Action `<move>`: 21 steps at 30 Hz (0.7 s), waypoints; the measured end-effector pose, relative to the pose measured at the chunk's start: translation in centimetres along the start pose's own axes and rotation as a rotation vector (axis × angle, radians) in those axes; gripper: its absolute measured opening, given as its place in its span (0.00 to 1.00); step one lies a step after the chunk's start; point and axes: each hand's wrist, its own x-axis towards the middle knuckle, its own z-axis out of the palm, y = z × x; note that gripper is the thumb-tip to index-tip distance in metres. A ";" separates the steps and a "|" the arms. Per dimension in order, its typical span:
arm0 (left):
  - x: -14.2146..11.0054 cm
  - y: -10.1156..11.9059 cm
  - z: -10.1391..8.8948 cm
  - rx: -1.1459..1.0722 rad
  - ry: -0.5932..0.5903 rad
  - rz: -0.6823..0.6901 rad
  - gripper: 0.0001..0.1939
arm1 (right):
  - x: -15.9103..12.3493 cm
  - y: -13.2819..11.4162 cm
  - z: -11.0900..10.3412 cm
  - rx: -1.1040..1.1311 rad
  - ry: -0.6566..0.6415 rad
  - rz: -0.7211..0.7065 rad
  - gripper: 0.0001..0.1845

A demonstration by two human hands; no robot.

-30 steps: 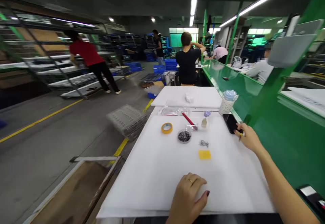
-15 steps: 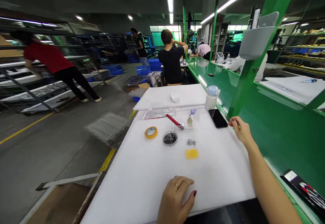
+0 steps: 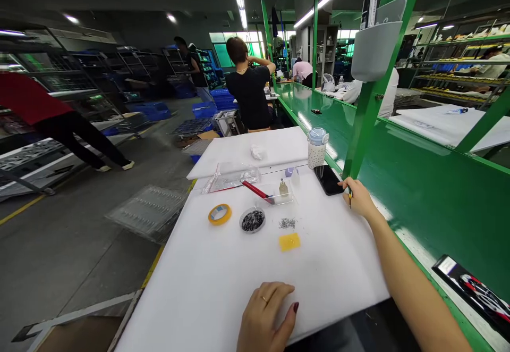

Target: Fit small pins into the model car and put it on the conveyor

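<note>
Right hand (image 3: pixel 357 197) pinches thin yellow-tipped tool (image 3: pixel 349 197), fingertips touching near end of flat black phone (image 3: pixel 328 178). Phone lies just ahead-left of it, long axis running away from person. Left hand (image 3: pixel 266 317) rests flat, fingers loosely together, on white foam sheet (image 3: pixel 223 267), well apart from phone.

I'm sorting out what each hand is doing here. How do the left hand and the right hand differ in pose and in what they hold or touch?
The left hand lies flat, palm down, on the white foam sheet near its front edge; the right hand is stretched far forward, beside the black phone. The left hand holds nothing, while the right hand pinches a thin yellow-tipped tool. The left hand shows a ring; no ring shows on the right. Both are bare.
</note>
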 end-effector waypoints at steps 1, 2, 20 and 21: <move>0.0 0.0 0.0 0.001 0.000 0.003 0.07 | 0.0 -0.1 0.1 -0.004 -0.004 -0.004 0.17; 0.0 0.0 0.0 0.001 0.000 0.005 0.07 | 0.1 -0.3 0.3 -0.007 -0.007 -0.006 0.17; 0.9 0.6 0.1 0.005 0.062 0.040 0.07 | -0.2 -1.4 -2.9 0.202 0.412 0.284 0.19; 1.0 0.7 0.1 0.009 0.068 0.035 0.08 | 0.0 -1.4 -2.5 0.211 0.381 0.279 0.21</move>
